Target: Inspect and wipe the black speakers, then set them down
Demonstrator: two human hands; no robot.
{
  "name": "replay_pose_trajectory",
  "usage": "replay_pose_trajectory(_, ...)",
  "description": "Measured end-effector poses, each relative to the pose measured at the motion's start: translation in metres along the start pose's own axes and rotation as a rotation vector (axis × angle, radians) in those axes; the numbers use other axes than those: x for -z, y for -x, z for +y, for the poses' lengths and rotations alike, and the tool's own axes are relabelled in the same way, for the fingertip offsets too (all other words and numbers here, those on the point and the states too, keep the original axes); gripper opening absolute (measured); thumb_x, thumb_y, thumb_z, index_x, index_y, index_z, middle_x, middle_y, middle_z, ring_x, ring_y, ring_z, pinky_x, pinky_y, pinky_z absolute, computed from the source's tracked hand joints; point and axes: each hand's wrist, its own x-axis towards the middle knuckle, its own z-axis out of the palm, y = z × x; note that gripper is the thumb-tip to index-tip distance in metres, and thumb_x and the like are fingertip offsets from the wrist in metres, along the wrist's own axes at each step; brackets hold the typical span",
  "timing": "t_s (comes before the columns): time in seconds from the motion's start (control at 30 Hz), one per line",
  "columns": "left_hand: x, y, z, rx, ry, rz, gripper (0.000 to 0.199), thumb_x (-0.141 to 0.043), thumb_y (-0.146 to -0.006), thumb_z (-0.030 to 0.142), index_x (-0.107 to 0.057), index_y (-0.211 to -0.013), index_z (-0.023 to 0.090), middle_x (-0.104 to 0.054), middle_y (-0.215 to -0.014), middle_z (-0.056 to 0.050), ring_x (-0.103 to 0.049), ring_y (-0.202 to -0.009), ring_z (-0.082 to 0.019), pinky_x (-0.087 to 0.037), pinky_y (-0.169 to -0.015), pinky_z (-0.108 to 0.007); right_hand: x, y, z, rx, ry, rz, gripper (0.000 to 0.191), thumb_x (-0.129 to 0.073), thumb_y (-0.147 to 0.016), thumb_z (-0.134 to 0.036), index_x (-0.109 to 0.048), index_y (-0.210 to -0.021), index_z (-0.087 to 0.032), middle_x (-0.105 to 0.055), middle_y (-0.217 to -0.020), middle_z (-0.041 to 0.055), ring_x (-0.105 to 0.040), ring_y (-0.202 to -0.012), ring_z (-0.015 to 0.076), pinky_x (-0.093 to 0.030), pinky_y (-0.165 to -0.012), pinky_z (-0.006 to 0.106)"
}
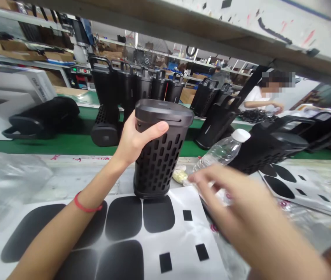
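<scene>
My left hand (134,142) is closed around the upper part of a black casing (161,155) with rows of slotted holes. Its thumb lies across the front, under the rim. The casing stands tilted slightly, its base on or just above a white sheet (183,243) of black rounded-square stickers (124,217). On the right, my right hand (226,194) is smeared by motion; whether it holds anything cannot be made out. Near its fingertips are a small yellowish lump (179,175) and a clear plastic bottle (220,151) with a white cap.
Several black casings with handles (143,85) stand along the green work surface (86,146). One casing (48,116) lies at left beside a white box (22,89). Clear plastic film (10,179) covers the left bench. Overhead runs a shelf (183,27). A person (258,97) works at far right.
</scene>
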Motion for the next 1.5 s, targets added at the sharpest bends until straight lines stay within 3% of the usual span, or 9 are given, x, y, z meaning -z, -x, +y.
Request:
replay_pose_trajectory(0.03, 0.0, 0.0, 0.0, -0.004, 0.003, 0.005, 0.052, -0.083, -0.068, 0.055, -0.066, -0.101, 0.017, -0.073, -0.103, -0.005, -0.068, -0.1, -0.027, -0.053, -0.087, -0.033, -0.021, 0.006, 0.006, -0.021, 0.146, -0.202, 0.029, -0.048, -0.097, -0.025, -0.071, -0.081, -0.018, -0.07, -0.077, 0.0059, -0.066, -0.064, 0.0229, -0.049, -0.058, 0.034)
replay_pose_trajectory(0.1, -0.001, 0.0, 0.0, -0.002, 0.006, 0.015, 0.051, -0.083, -0.068, 0.054, -0.066, -0.099, 0.018, -0.073, -0.1, -0.005, -0.069, -0.097, -0.026, -0.053, -0.085, -0.033, -0.068, 0.02, 0.017, -0.178, 0.409, -0.44, 0.026, -0.049, -0.096, -0.018, -0.074, -0.097, -0.011, -0.073, -0.095, 0.0135, -0.071, -0.089, 0.0305, -0.057, -0.071, 0.038)
replay_pose_trajectory(0.2, -0.001, 0.001, 0.0, 0.013, 0.006, 0.015, 0.05, -0.083, -0.069, 0.053, -0.065, -0.098, 0.017, -0.073, -0.1, -0.005, -0.069, -0.097, -0.026, -0.053, -0.086, -0.035, -0.124, 0.04, 0.025, -0.321, 0.511, -0.43, 0.043, -0.067, -0.088, -0.019, -0.064, -0.123, 0.006, -0.067, -0.115, 0.0281, -0.065, -0.106, 0.0416, -0.059, -0.08, 0.048)
replay_pose_trajectory(0.3, 0.0, 0.002, 0.001, 0.01, 0.015, 0.002, 0.052, -0.083, -0.069, 0.052, -0.064, -0.101, 0.017, -0.073, -0.103, -0.006, -0.068, -0.099, -0.027, -0.053, -0.087, -0.036, -0.143, 0.051, 0.032, -0.347, 0.501, -0.339, 0.043, -0.065, -0.091, -0.023, -0.063, -0.123, 0.004, -0.064, -0.117, 0.028, -0.063, -0.107, 0.0412, -0.057, -0.085, 0.051)
replay_pose_trajectory(0.53, -0.001, 0.0, 0.0, 0.016, 0.006, 0.003, 0.053, -0.083, -0.067, 0.057, -0.064, -0.099, 0.019, -0.073, -0.101, -0.005, -0.069, -0.097, -0.026, -0.054, -0.085, -0.035, -0.146, 0.054, 0.056, -0.351, 0.357, -0.21, 0.021, -0.082, -0.077, -0.028, -0.066, -0.082, -0.015, -0.064, -0.092, 0.0108, -0.064, -0.088, 0.0302, -0.057, -0.07, 0.041)
replay_pose_trajectory(0.73, -0.003, 0.003, 0.003, 0.0, 0.021, -0.01, 0.049, -0.084, -0.069, 0.053, -0.065, -0.1, 0.019, -0.074, -0.102, -0.005, -0.07, -0.098, -0.027, -0.055, -0.086, -0.037, -0.164, 0.071, 0.057, -0.336, 0.365, -0.068, 0.054, -0.077, -0.082, -0.027, -0.057, -0.126, -0.001, -0.061, -0.111, 0.0258, -0.06, -0.097, 0.0416, -0.054, -0.07, 0.052)
replay_pose_trajectory(1.1, -0.002, 0.003, 0.0, -0.005, 0.029, -0.005, 0.047, -0.083, -0.07, 0.053, -0.064, -0.097, 0.019, -0.073, -0.1, -0.005, -0.069, -0.096, -0.026, -0.054, -0.086, -0.038, -0.165, 0.09, 0.08, -0.197, 0.145, -0.047, 0.013, -0.042, -0.1, -0.023, -0.055, -0.1, -0.023, -0.056, -0.102, 0.0117, -0.056, -0.088, 0.0297, -0.05, -0.073, 0.046)
replay_pose_trajectory(1.33, -0.002, 0.002, 0.001, -0.011, 0.035, -0.017, 0.046, -0.083, -0.072, 0.049, -0.064, -0.101, 0.019, -0.074, -0.102, -0.004, -0.069, -0.099, -0.024, -0.055, -0.087, -0.034, -0.112, 0.101, 0.095, -0.157, -0.187, -0.244, 0.014, -0.04, -0.101, -0.024, -0.053, -0.098, -0.026, -0.057, -0.113, 0.0054, -0.058, -0.109, 0.0188, -0.05, -0.094, 0.032)
replay_pose_trajectory(1.5, 0.0, 0.002, 0.002, -0.002, 0.001, -0.005, 0.049, -0.083, -0.071, 0.053, -0.064, -0.102, 0.019, -0.074, -0.102, -0.002, -0.069, -0.096, -0.02, -0.055, -0.085, -0.029, -0.092, 0.13, 0.108, -0.533, -0.793, -0.265, 0.023, -0.058, -0.095, -0.048, -0.059, -0.09, -0.026, -0.06, -0.117, 0.0028, -0.057, -0.112, 0.0158, -0.045, -0.093, 0.021)
